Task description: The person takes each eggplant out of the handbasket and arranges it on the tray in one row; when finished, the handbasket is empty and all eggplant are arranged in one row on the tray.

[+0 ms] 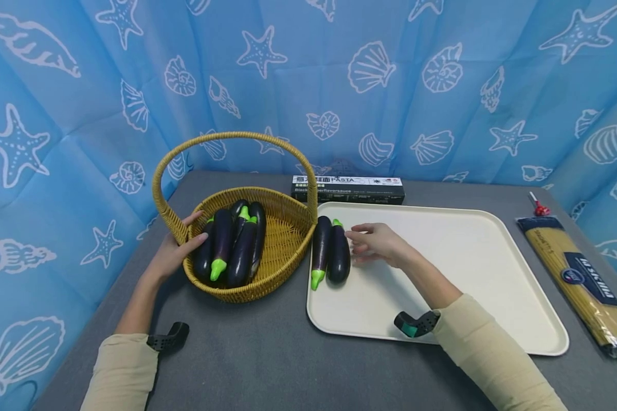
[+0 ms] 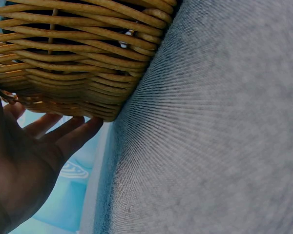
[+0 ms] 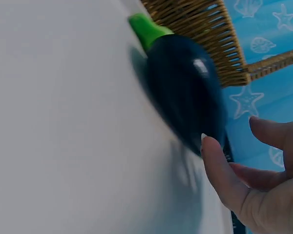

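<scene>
At the left stands a wicker basket (image 1: 275,240) with a tall arched handle, holding several dark eggplants (image 1: 244,251) with green stems. My left hand (image 1: 177,251) grips its left rim, the thumb over the edge by the eggplants. In the left wrist view, fingers (image 2: 78,139) of that hand rest against the outside of the weave. Two more eggplants (image 1: 338,257) lie side by side on a cream tray (image 1: 432,274), right against the basket. My right hand (image 1: 377,245) is just right of them, fingers apart and holding nothing, fingertips close to the nearer eggplant (image 3: 185,87).
Behind the tray lies a dark pasta box (image 1: 349,191). A bag of spaghetti (image 1: 576,274) lies along the tray's right side, with a red-wrapped lollipop (image 1: 541,209) beyond it. A blue seashell-print curtain (image 1: 308,85) hangs behind the grey table (image 1: 267,354).
</scene>
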A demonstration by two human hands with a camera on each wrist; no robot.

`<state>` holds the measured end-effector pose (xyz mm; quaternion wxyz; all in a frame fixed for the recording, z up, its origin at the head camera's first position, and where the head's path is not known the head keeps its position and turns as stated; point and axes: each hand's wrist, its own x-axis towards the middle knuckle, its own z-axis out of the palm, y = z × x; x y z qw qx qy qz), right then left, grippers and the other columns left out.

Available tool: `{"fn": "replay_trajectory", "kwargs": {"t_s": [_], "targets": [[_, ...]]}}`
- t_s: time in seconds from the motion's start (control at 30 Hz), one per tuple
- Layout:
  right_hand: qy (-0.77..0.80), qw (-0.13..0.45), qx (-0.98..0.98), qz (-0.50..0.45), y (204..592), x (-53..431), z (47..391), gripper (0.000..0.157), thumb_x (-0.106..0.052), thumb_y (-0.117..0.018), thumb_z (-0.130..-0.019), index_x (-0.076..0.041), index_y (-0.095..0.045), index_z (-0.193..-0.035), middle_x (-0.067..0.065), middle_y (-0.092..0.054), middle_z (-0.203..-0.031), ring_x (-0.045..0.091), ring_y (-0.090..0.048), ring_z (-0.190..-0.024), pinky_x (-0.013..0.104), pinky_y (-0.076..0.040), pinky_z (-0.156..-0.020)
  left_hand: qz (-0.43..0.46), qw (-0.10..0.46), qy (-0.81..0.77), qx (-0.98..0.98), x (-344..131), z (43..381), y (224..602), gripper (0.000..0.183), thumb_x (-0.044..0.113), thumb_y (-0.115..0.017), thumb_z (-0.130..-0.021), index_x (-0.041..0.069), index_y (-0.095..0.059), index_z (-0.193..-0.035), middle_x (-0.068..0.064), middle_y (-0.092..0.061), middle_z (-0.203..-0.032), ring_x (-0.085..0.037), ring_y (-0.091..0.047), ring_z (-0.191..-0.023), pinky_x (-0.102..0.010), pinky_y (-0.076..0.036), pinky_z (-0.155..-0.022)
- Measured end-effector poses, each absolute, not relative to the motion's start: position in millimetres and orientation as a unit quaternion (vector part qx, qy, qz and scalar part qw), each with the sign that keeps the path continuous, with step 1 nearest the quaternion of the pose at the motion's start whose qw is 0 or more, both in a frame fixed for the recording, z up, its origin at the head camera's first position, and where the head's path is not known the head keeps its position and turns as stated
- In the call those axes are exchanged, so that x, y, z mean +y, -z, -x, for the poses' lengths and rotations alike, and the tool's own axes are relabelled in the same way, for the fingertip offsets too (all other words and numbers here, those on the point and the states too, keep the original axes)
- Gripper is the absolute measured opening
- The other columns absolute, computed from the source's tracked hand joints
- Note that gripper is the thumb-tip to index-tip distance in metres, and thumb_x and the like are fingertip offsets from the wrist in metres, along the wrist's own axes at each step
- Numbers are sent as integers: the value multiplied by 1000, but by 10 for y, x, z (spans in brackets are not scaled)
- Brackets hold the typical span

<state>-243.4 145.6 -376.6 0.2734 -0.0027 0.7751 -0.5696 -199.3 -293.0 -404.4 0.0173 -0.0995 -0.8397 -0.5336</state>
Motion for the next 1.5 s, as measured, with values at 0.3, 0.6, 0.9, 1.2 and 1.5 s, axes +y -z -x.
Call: {"fn": "replay_trajectory", "kwargs": {"t_s": [0.3,0.6,0.9,1.2,1.5], "targets": [[595,276,754,29,3476,1503,2445,58,-30,-54,-98,5,-36,-143,28,-46,-131,38,-53,-114,37,-53,-82,106,22,532,-840,-2933,1991,4040,65,15,-56,-97,7,-22,-152,-25,-21,-152,-42,-22,-137,-60,-23,-105],[627,341,694,95,3307,1315,2367,53,-25,-48,-102,4,-34,-144,22,-50,-123,24,-60,-100,41,-51,-86,94,15,528,-844,-2942,2011,4050,66,18,-57,-97,9,-22,-152,-23,-19,-153,-41,-19,-138,-61,-21,-106],[645,393,644,122,3249,899,2305,46,-20,-44,-103,1,-37,-143,23,-50,-126,23,-61,-100,42,-51,-88,87,16,521,-849,-2929,2000,4032,67,20,-57,-97,9,-23,-152,-22,-18,-154,-41,-16,-139,-62,-19,-106],[646,415,632,106,3217,459,2302,49,-22,-49,-101,1,-37,-144,23,-50,-132,22,-63,-95,39,-52,-85,79,15,515,-853,-2921,1986,4018,67,23,-58,-96,12,-23,-153,-23,-18,-153,-40,-14,-140,-62,-17,-107],[634,420,645,71,3250,89,2265,48,-22,-53,-100,0,-41,-141,23,-52,-129,34,-55,-115,40,-54,-82,74,13,515,-854,-2939,2006,4035,67,22,-58,-96,11,-23,-153,-24,-18,-153,-40,-13,-140,-62,-16,-107]]}}
